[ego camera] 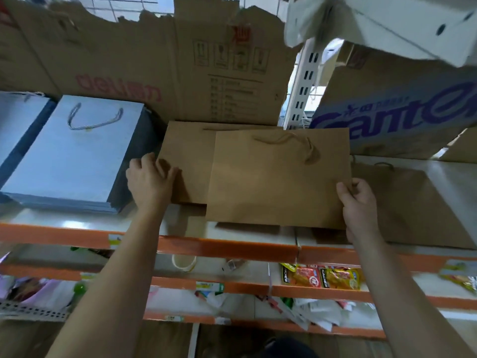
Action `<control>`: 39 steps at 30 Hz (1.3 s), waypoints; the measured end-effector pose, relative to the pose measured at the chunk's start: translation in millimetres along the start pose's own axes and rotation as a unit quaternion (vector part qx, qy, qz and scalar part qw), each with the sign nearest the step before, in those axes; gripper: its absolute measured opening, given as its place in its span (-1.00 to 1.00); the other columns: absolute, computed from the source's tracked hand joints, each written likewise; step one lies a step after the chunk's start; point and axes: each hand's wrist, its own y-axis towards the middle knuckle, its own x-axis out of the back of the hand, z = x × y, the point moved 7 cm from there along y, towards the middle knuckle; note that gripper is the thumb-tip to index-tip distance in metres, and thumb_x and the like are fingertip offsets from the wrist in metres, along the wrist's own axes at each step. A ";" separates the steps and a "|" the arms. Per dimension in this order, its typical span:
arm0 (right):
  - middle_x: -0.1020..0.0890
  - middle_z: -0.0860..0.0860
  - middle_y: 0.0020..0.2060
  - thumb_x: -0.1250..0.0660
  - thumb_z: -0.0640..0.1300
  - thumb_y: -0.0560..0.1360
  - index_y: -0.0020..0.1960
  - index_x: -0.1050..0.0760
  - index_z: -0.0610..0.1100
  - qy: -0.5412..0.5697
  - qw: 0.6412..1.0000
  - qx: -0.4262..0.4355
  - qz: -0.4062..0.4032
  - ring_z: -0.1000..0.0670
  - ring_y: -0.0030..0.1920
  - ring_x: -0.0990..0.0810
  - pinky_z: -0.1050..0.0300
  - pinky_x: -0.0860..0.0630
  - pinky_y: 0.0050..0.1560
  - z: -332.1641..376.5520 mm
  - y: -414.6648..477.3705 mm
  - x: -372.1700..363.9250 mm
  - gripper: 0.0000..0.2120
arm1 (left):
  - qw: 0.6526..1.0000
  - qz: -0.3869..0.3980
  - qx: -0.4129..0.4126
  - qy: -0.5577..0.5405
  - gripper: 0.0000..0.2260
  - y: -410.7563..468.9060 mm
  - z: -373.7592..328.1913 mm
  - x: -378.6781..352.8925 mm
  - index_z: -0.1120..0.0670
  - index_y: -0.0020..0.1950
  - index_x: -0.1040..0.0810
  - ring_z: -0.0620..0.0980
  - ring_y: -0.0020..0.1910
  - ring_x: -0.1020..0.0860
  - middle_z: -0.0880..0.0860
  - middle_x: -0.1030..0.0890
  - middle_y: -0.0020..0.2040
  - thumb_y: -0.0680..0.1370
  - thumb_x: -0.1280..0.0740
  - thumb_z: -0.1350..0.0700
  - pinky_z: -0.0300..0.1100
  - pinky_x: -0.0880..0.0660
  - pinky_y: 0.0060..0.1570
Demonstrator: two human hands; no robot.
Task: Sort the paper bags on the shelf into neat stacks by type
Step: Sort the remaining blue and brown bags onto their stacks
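Askew, brown bag, right hand pinching edge

Counted what I could see. Brown paper bags: 3, namely back brown bag, front brown bag and right brown bag; couldn't tell if more sat under the back one. Blue bag stacks: 2, being full-view stack and cut-off stack. White bag overhead: 1. Printed cartons: 2, being torn carton and purple-lettered carton. Orange shelf edges: 3, being top edge, middle edge and bottom edge. Snack packs were too blurred for me to count.
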 end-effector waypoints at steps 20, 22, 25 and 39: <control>-0.61 0.07 -0.08 -0.27 -0.17 0.59 0.16 -0.50 -0.19 0.043 0.994 -0.026 -0.097 0.13 -0.07 -0.56 0.22 -0.45 -0.04 8.6 -57.9 -22.5 -0.82 | 0.970 0.132 -0.204 0.009 -0.32 -18.6 17.2 0.3 0.06 0.42 -0.41 0.14 0.41 -0.22 0.06 -0.32 0.44 0.36 -0.50 -0.13 0.14 -0.29 0.33; -0.60 0.08 -0.06 -0.27 -0.14 0.59 0.16 -0.50 -0.17 0.043 0.995 -0.028 -0.088 0.14 -0.06 -0.55 0.23 -0.44 -0.07 11.9 -58.3 -33.7 -0.82 | 0.968 0.130 -0.212 0.003 -0.35 -21.2 20.9 3.1 0.09 0.42 -0.40 0.17 0.40 -0.23 0.10 -0.34 0.43 0.39 -0.51 -0.05 0.17 -0.28 0.34; -0.61 0.05 -0.03 -0.27 -0.11 0.59 0.14 -0.51 -0.12 0.038 0.997 -0.017 -0.067 0.11 -0.02 -0.56 0.21 -0.44 -0.08 21.3 -56.5 -57.8 -0.84 | 0.968 0.116 -0.215 -0.057 -0.49 -28.5 31.1 14.3 0.10 0.40 -0.43 0.13 0.37 -0.31 0.09 -0.41 0.39 0.46 -0.45 0.14 0.11 -0.33 0.32; -0.50 -0.02 -0.09 -0.41 -0.01 0.46 -0.03 -0.45 -0.09 -0.388 0.910 0.143 0.014 -0.05 -0.09 -0.52 0.15 -0.36 -0.16 63.6 -47.0 -149.0 -0.78 | 0.972 0.020 -0.225 -0.062 -0.64 -42.7 40.6 25.8 0.17 0.31 -0.45 0.10 0.23 -0.44 0.14 -0.52 0.24 0.59 -0.14 0.02 0.00 -0.37 0.21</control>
